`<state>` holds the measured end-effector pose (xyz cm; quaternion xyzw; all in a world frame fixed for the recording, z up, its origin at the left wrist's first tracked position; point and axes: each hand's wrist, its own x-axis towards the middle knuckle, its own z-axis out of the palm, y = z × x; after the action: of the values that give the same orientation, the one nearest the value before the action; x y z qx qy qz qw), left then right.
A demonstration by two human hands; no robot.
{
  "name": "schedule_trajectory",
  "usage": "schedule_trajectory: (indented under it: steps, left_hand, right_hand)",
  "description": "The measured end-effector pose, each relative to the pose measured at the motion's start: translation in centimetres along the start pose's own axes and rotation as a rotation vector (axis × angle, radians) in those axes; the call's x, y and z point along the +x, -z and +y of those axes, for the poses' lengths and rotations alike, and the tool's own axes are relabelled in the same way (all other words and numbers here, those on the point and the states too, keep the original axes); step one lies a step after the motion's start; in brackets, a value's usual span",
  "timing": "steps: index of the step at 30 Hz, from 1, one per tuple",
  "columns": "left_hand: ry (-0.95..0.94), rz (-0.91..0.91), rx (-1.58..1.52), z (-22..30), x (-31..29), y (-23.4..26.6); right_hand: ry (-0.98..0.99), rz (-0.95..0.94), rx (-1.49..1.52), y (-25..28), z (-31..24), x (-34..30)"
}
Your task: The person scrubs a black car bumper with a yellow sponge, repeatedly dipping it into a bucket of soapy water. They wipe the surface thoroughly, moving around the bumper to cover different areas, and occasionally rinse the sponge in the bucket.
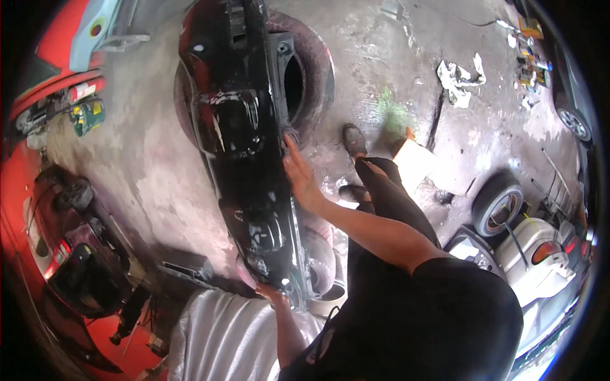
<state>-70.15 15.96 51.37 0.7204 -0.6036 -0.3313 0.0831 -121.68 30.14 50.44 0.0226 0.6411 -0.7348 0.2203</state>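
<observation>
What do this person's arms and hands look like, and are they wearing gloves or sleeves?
No gloves: the right hand and the left hand are both bare. Both forearms are bare too, with no watch, band or marking visible. The right arm is uncovered up to a short black sleeve of a black top. The left arm's upper part is hidden, so its sleeve cannot be seen.

Packaging only: cluster of small boxes and cans (530,60), yellow, orange and blue, on the concrete floor at far upper right, just beside a dark car's wheel. Green container with yellow label (88,116) at left, by the red car. Tan cardboard piece (413,162) mid-floor.
</observation>
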Motion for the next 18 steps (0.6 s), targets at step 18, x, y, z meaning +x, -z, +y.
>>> schedule_trajectory:
  steps: [18]
  left_hand:
    - [-0.066,0.202,0.482,1.5,-0.7,0.0]
  right_hand:
    - [0.455,0.205,-0.539,2.7,6.5,18.4]
